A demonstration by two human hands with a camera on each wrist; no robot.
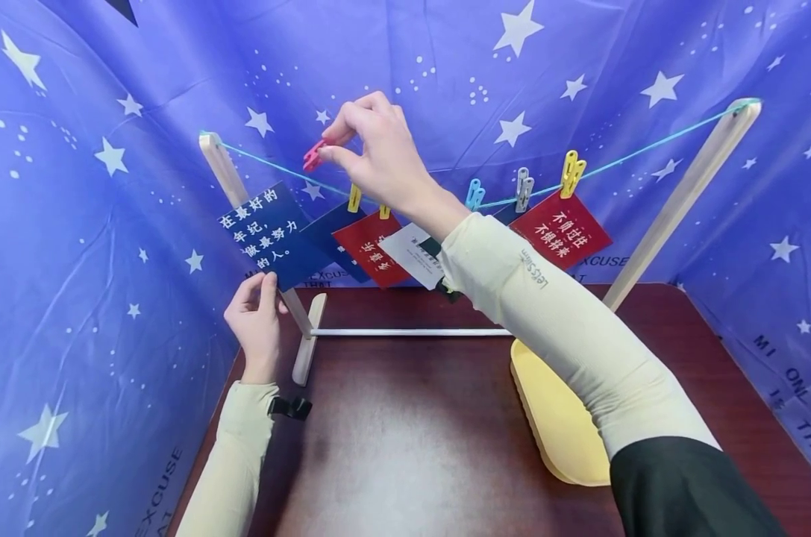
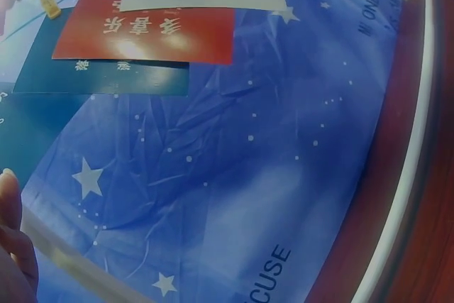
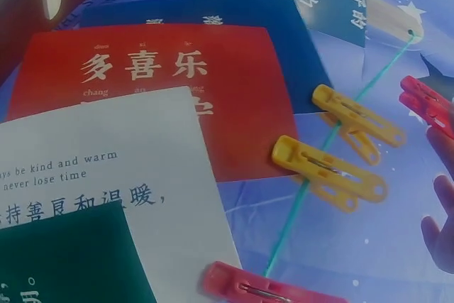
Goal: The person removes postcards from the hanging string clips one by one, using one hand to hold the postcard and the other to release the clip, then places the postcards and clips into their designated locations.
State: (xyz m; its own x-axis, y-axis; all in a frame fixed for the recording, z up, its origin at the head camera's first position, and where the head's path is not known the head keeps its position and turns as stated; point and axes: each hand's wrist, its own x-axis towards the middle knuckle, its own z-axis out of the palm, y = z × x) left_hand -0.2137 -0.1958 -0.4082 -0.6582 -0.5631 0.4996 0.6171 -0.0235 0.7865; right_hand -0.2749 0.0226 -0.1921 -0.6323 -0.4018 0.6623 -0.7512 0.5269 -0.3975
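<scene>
My left hand [image 1: 254, 321] pinches the lower corner of a dark blue card [image 1: 271, 250] with white writing, which stands tilted near the left end of a teal string [image 1: 674, 140]. Higher up, my right hand [image 1: 385, 153] holds a pink clothespin [image 1: 314, 155] between thumb and fingers, close above the string. In the right wrist view the same clothespin [image 3: 428, 104] shows at the right edge. Beside the held card hang another blue card [image 3: 213, 12], a red card [image 3: 156, 69] and a white card [image 3: 106, 154], along with yellow clothespins [image 3: 330, 168]. My right forearm hides part of the row.
Wooden posts [image 1: 683, 205] hold the string at both ends, with a white rod [image 1: 405, 333] joining them low down. Farther right hang a red card [image 1: 562, 231] and grey clothespins [image 1: 524, 190]. A yellow tray [image 1: 559, 418] rests on the brown table [image 1: 405, 447], partly behind my right arm.
</scene>
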